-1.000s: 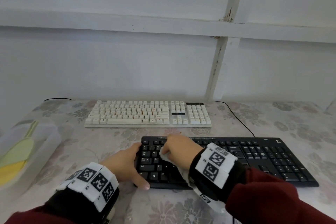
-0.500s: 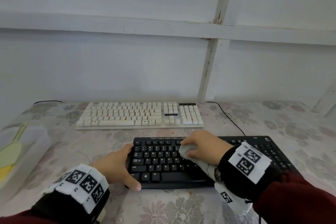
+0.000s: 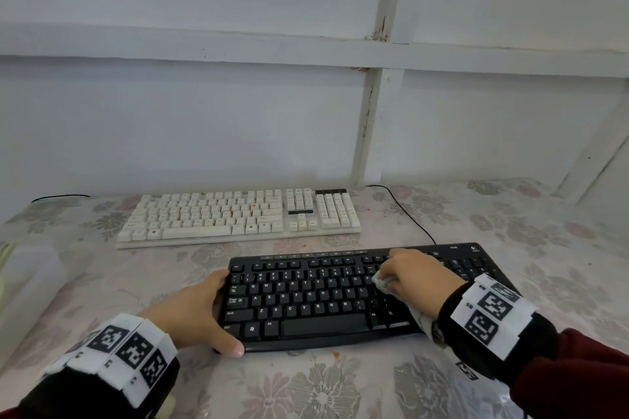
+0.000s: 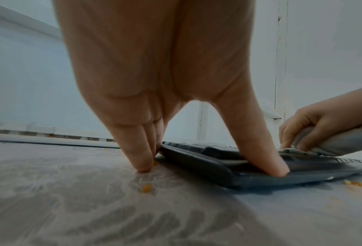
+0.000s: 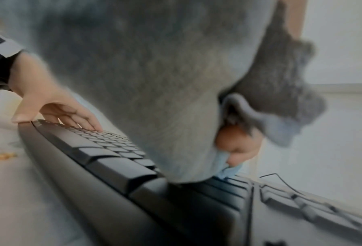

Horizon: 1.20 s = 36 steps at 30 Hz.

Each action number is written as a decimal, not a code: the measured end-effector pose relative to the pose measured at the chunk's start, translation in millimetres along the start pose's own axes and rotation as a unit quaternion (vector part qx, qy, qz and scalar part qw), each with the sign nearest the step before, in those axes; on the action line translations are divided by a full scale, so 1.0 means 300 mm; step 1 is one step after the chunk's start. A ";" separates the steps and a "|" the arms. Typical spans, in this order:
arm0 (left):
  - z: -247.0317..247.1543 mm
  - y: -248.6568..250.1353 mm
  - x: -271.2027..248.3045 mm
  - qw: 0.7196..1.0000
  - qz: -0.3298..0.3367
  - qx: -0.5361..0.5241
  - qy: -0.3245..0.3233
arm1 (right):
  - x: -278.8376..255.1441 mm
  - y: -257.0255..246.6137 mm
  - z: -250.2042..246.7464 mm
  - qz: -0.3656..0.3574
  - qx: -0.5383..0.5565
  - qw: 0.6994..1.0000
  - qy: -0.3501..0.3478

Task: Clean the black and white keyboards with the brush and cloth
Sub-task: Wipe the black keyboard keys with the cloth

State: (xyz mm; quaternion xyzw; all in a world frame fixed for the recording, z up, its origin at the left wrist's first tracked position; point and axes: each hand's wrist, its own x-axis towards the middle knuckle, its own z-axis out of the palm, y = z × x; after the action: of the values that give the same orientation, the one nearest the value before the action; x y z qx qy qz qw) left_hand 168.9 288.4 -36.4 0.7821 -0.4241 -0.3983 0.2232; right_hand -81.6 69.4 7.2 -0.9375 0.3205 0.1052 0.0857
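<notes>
Surface: a table [image 3: 340, 384] under a pale floral cover, with a few orange crumbs [image 4: 146, 188] on it near the black keyboard's front edge.
Room: a white wall [image 3: 204, 112] with painted wooden battens runs along the back of the table.
Left edge: a clear container [image 3: 20, 282] with something yellow-green inside, only partly in view.
Black keyboard [image 3: 306, 303]: lies near the table's front, long axis left to right, space bar toward the person; a black cable [image 3: 412, 218] runs from behind it toward the wall.
White keyboard [image 3: 238, 214]: lies behind the black one and a little to the left, parallel to it, not touching it, keys facing the same way.
Left hand [image 3: 190, 313]: clasps the black keyboard's left end, thumb on the front edge, fingers curled round the far left corner and on the nearest keys.
Right hand [image 3: 413, 275]: over the right part of the letter keys, fingers curled and clamped on the cloth.
Cloth [image 3: 383, 282]: bunched, pale grey, pressed onto the black keys under the right fingers; its loose end trails back under the wrist.
Hands: well apart, one at each side of the letter keys.
Brush: cannot be made out in any view.
</notes>
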 end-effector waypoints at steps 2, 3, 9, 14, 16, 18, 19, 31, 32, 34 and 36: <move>-0.001 -0.005 0.003 1.000 0.000 -0.002 0.001 | -0.003 0.024 -0.002 0.020 -0.002 1.000 -0.001; -0.001 -0.008 0.005 1.000 0.000 -0.004 0.002 | -0.001 0.036 -0.001 0.033 -0.009 0.999 -0.003; 0.000 -0.019 0.016 1.000 0.001 -0.009 0.001 | -0.013 0.059 -0.069 0.087 -0.030 0.996 -0.004; -0.001 -0.022 0.020 1.000 -0.002 -0.009 0.000 | -0.007 -0.051 -0.040 -0.015 0.065 0.998 0.002; -0.002 -0.024 0.019 1.000 -0.003 -0.007 0.001 | 0.011 -0.082 -0.017 -0.021 0.057 0.998 0.001; -0.003 -0.023 0.018 1.000 -0.003 -0.002 0.003 | 0.018 -0.075 -0.012 -0.008 0.048 0.999 0.003; -0.003 -0.021 0.018 1.000 -0.003 -0.001 0.003 | 0.018 -0.058 -0.010 0.001 0.047 0.999 0.004; -0.001 0.005 0.004 1.000 -0.012 -0.004 -0.003 | -0.039 0.051 -0.093 0.106 0.033 0.994 0.004; -0.002 0.004 0.003 1.000 -0.010 -0.006 -0.004 | -0.038 0.013 -0.103 0.090 0.058 0.994 0.011; -0.003 0.005 0.001 1.000 -0.009 -0.005 -0.007 | -0.028 -0.075 -0.104 0.036 0.106 0.994 0.014; -0.003 0.009 0.000 1.000 -0.006 0.001 -0.006 | -0.012 -0.151 -0.083 -0.019 0.111 0.994 -0.007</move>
State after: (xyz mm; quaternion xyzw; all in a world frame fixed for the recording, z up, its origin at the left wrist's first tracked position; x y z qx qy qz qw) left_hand 168.5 286.9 -34.0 0.7824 -0.4210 -0.4043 0.2173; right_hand -52.6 101.1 36.4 -0.9273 0.3115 0.0739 0.1938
